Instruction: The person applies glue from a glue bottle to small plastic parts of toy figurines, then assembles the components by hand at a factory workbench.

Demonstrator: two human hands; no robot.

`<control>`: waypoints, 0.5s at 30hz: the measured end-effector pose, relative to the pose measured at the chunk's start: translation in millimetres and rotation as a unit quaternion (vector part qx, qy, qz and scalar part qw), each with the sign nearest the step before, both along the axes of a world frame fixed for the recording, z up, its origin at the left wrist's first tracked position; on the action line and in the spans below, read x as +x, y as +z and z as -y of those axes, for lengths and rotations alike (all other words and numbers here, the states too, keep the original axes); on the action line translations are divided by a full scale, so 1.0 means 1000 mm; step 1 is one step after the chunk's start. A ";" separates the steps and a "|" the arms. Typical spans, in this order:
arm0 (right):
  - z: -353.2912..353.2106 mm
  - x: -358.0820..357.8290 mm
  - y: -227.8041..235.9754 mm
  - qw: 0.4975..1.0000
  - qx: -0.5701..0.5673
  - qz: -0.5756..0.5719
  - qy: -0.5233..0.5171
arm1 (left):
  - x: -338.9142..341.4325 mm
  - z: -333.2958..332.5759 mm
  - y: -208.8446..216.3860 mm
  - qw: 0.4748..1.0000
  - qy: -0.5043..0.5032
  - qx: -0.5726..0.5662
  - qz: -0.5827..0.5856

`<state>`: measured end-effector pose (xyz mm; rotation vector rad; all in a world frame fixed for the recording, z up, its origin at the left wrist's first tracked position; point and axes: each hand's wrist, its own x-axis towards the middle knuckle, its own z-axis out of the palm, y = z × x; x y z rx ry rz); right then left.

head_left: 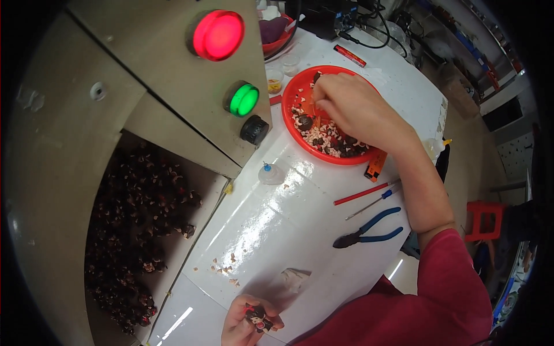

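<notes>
The left hand (249,322), fingers curled closed, grips a small dark-haired figurine (258,318) near the white table's (271,230) lower edge. The right hand (352,104), fingers bent inward, reaches into a red bowl (330,158) of pale and dark small parts (323,137); whether it pinches one cannot be told. Blue-handled pliers (359,235) and a screwdriver (378,201) lie between the two hands.

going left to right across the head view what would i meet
Heap of small dark pieces → left hand with a small figurine in its fingers → right hand → red stool.
</notes>
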<state>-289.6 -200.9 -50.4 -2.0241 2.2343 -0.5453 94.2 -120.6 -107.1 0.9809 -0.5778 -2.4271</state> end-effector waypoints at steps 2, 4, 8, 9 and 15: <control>-0.001 0.000 0.011 0.997 -0.027 0.072 -0.006 | -0.001 0.001 0.001 0.999 -0.007 -0.031 -0.016; -0.007 0.009 0.018 0.914 -0.090 0.392 0.053 | -0.004 0.001 0.006 0.999 -0.008 -0.037 -0.010; -0.019 0.035 0.040 0.844 -0.038 0.520 0.124 | 0.012 -0.003 -0.002 0.996 -0.054 -0.066 -0.041; -0.021 0.043 0.044 0.830 -0.023 0.539 0.139 | 0.012 -0.006 0.002 0.993 0.002 -0.068 -0.101; -0.037 0.067 0.047 0.768 0.009 0.592 0.244 | 0.018 -0.007 0.006 0.978 0.040 -0.079 -0.188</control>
